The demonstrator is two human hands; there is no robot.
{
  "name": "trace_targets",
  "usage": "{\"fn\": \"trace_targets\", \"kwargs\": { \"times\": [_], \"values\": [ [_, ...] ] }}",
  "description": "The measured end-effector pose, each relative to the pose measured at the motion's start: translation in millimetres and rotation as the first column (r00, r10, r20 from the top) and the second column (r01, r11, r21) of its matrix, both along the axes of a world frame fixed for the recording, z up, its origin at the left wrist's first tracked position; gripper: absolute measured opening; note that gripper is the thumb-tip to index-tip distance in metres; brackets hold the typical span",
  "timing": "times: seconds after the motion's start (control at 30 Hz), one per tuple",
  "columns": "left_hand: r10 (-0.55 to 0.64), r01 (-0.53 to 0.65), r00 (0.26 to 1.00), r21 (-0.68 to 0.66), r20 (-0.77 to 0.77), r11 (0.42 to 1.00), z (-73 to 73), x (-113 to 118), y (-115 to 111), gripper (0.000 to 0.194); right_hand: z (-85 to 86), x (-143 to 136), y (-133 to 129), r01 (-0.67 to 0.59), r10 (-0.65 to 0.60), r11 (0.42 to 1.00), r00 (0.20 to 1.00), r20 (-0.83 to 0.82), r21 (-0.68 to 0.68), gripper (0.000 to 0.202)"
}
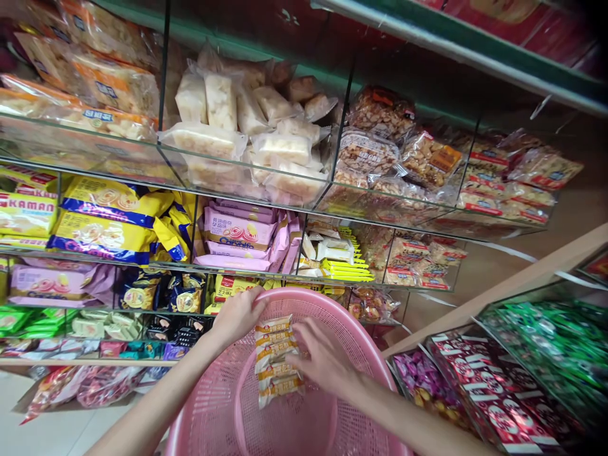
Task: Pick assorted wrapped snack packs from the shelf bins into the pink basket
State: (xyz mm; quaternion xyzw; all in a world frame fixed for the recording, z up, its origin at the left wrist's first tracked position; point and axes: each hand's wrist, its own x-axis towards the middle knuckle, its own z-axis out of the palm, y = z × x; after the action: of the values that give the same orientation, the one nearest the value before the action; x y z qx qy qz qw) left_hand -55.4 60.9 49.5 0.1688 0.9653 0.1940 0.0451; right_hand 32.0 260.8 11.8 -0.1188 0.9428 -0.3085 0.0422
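A pink plastic basket (pixel 375 354) with mesh walls stands in front of me. My left hand (pixel 239 315) is closed over its far left rim. Inside the basket, several wrapped snack bars (pixel 278 361) in white and orange-yellow packaging lie side by side in a column. My right hand (pixel 325 358) reaches in at their right edge, fingers stretched out and apart, the tips touching or just beside the wrappers. The thumb is not clearly visible.
Glass shelf compartments hold white packaged cakes (pixel 221 104), yellow-and-blue packs (pixel 107 221), pink-purple packs (pixel 240 231) and nut snacks (pixel 368 152). Right of the basket are bins of red-and-white packets (pixel 494 380) and green-wrapped sweets (pixel 555 342). A shelf edge (pixel 465 54) juts out above.
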Motion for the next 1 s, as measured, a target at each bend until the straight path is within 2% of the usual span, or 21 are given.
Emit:
{"fn": "trace_targets", "kwargs": {
  "times": [0.03, 0.07, 0.13, 0.2, 0.3, 0.43, 0.53, 0.67, 0.73, 0.83, 0.9, 1.0],
  "values": [
    [0.000, 0.000, 1.000, 0.001, -0.002, 1.000, 0.0, -1, 1, 0.033, -0.6, 6, -3, -0.149, 0.158, 0.982, 0.985, -0.074, 0.115, 0.068],
    [-0.001, 0.001, 1.000, 0.003, -0.005, 1.000, 0.0, -1, 2, 0.033, -3.9, 10, -6, -0.277, 0.306, 0.935, 0.946, -0.108, 0.222, 0.086],
    [-0.005, 0.005, 1.000, 0.008, -0.015, 1.000, 0.2, -2, 3, 0.034, -16.1, 16, -11, -0.418, 0.480, 0.837, 0.870, -0.109, 0.352, 0.109],
    [-0.010, 0.010, 1.000, 0.014, -0.024, 1.000, 0.4, -3, 5, 0.035, -29.9, 17, -15, -0.433, 0.518, 0.801, 0.847, -0.116, 0.414, 0.109],
    [-0.007, 0.008, 0.999, 0.022, -0.032, 1.000, 0.3, -4, 5, 0.036, -41.4, 10, -18, -0.401, 0.506, 0.800, 0.851, -0.142, 0.446, 0.092],
    [-0.009, 0.010, 0.999, 0.039, -0.036, 0.999, -1.2, -5, 4, 0.035, -35.1, 5, -19, -0.374, 0.483, 0.811, 0.862, -0.155, 0.450, 0.086],
    [-0.012, 0.013, 0.999, 0.047, -0.033, 0.999, -2.6, -7, 4, 0.035, -16.0, 9, -18, -0.398, 0.505, 0.807, 0.847, -0.163, 0.436, 0.090],
    [-0.005, 0.005, 1.000, 0.051, -0.012, 0.999, -4.0, -8, 3, 0.036, 28.6, 13, -15, -0.348, 0.503, 0.835, 0.799, -0.331, 0.427, 0.083],
    [-0.012, 0.012, 1.000, 0.054, -0.008, 0.998, -4.1, -8, 3, 0.036, 55.8, 5, -8, -0.237, 0.427, 0.881, 0.769, -0.476, 0.409, 0.066],
    [-0.010, 0.011, 1.000, 0.044, -0.009, 0.999, -3.0, -7, 4, 0.037, 93.5, -21, 16, 0.018, 0.201, 0.949, 0.734, -0.649, 0.314, 0.037],
    [-0.009, 0.009, 1.000, 0.034, -0.014, 0.999, -1.7, -7, 5, 0.037, 110.7, -44, 41, 0.169, 0.073, 0.947, 0.717, -0.693, 0.274, 0.035],
    [-0.014, 0.015, 1.000, 0.030, -0.024, 0.999, -0.1, -6, 6, 0.037, 119.6, -75, 75, 0.260, 0.031, 0.905, 0.751, -0.660, 0.338, 0.035]
  ]
}}
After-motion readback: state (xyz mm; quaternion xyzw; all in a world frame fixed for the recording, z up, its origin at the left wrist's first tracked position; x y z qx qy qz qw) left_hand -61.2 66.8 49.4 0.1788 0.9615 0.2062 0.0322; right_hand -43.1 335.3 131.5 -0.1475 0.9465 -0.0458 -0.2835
